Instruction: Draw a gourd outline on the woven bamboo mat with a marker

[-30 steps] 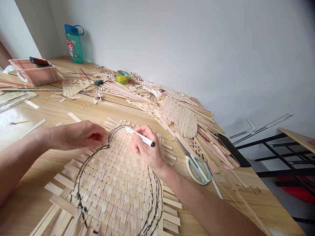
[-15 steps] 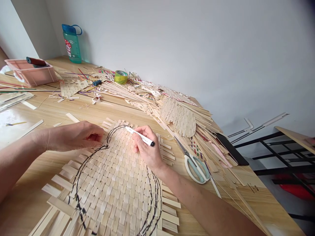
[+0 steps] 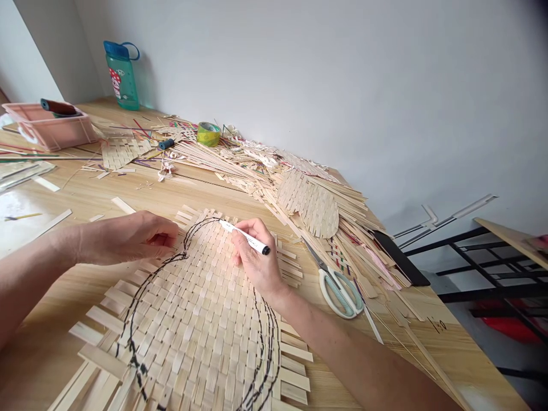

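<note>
- The right hand (image 3: 257, 257) grips a white marker (image 3: 245, 237), its tip at the black outline (image 3: 171, 260) on the woven bamboo mat (image 3: 192, 334), lower centre; a slip could stray the line.
- The left hand (image 3: 128, 238) curls loosely, any hold unclear; slack pressure could let strips shift.
</note>
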Available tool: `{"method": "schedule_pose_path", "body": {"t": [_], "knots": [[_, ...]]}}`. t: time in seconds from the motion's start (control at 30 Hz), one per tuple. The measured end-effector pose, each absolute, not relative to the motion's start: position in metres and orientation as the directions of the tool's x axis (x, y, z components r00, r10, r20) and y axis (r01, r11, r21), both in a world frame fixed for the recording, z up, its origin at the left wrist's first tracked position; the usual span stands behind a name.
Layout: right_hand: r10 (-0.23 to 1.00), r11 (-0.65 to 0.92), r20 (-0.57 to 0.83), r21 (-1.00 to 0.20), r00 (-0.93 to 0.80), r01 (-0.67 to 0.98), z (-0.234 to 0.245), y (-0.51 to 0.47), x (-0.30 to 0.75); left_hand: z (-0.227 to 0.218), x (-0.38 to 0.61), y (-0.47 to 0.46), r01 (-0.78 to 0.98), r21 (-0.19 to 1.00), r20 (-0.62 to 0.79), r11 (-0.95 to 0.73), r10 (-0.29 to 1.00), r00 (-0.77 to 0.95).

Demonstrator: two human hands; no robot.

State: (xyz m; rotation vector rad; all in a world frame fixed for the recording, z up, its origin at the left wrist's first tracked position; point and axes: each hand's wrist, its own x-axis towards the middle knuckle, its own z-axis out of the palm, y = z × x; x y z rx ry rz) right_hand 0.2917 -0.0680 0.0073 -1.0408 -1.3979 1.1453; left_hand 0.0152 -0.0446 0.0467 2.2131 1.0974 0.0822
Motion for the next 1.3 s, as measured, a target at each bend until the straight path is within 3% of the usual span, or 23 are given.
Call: {"method": "schedule_pose_path", "body": {"t": [0.53, 0.8, 1.07, 1.3], "knots": [[0.988, 0.149, 0.149, -0.989, -0.04, 0.02, 0.0087, -0.0699, 0.2925, 0.0482, 0.0176, -0.0435, 0.695, 0.588, -0.238, -0.414, 0.732, 0.638], [0.98, 0.173, 0.173, -0.985, 0.1, 0.015, 0.0099, -0.0699, 0.2959, 0.046, 0.0157, -0.0444, 0.685, 0.584, -0.215, -0.436, 0.731, 0.648], [0.973, 0.23, 0.232, -0.967, 0.002, 0.108, 0.0049, -0.0653, 0.2973, 0.0444, 0.0145, -0.0431, 0.699, 0.579, -0.243, -0.42, 0.729, 0.64], [0.967, 0.242, 0.249, -0.963, 0.053, 0.115, 0.0091, -0.0636, 0.2965, 0.0517, 0.0187, -0.0447, 0.703, 0.57, -0.249, -0.425, 0.726, 0.641]]}}
